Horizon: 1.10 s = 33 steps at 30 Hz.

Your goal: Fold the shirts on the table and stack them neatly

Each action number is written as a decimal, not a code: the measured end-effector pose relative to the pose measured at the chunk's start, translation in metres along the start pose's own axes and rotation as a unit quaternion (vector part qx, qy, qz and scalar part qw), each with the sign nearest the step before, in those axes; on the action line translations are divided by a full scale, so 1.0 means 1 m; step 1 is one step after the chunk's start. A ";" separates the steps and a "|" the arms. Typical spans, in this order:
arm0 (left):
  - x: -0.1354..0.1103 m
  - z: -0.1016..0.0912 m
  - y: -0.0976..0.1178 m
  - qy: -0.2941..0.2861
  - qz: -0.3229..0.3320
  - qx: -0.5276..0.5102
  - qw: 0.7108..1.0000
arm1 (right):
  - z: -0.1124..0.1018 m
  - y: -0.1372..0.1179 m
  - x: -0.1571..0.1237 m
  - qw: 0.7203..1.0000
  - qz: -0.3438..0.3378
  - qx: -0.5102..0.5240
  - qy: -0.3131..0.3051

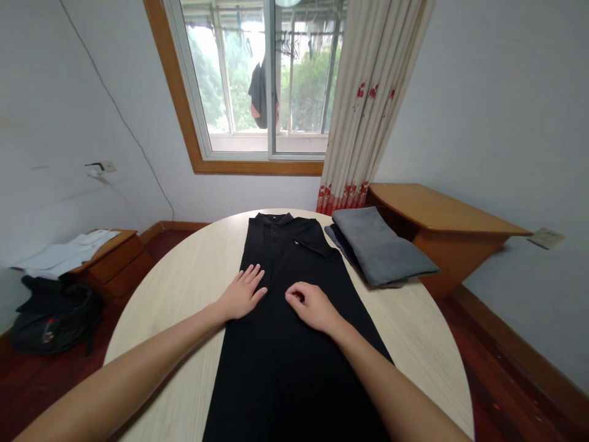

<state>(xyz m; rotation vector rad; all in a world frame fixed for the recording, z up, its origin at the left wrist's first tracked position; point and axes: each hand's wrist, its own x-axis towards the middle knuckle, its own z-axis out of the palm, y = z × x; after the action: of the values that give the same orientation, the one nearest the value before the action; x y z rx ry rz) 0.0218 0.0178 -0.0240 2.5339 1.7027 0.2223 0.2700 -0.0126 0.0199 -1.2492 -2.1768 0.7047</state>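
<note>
A black polo shirt lies lengthwise on the round pale wooden table, collar at the far end, its sides folded in so it forms a long strip. My left hand rests flat on the shirt's left edge with its fingers stretched out. My right hand sits on the middle of the shirt with its fingers curled in, seemingly pinching the cloth.
A stack of folded grey and dark garments lies at the table's far right. A wooden desk stands beyond it. A low cabinet with white cloth and a black bag are on the left.
</note>
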 end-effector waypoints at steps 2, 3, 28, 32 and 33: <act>-0.004 -0.003 0.003 0.001 -0.013 -0.005 1.000 | 0.002 0.003 0.002 0.997 -0.010 -0.066 0.042; -0.005 -0.005 0.004 -0.001 -0.018 -0.006 1.000 | 0.003 0.005 0.003 0.994 -0.005 -0.093 0.051; -0.004 -0.029 -0.033 0.067 -0.105 -0.072 0.990 | 0.023 0.013 0.246 0.941 0.226 -0.249 -0.030; -0.002 -0.034 -0.029 0.025 -0.120 -0.109 0.986 | 0.029 0.023 0.268 0.934 0.244 -0.261 -0.020; -0.002 -0.035 -0.028 0.018 -0.122 -0.115 0.986 | 0.031 0.025 0.272 0.932 0.248 -0.263 -0.016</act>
<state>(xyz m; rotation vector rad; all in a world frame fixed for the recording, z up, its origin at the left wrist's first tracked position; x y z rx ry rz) -0.0102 0.0265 0.0067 2.1487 1.8589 0.4208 0.1464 0.2332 0.0309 -2.1241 -2.1619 0.3168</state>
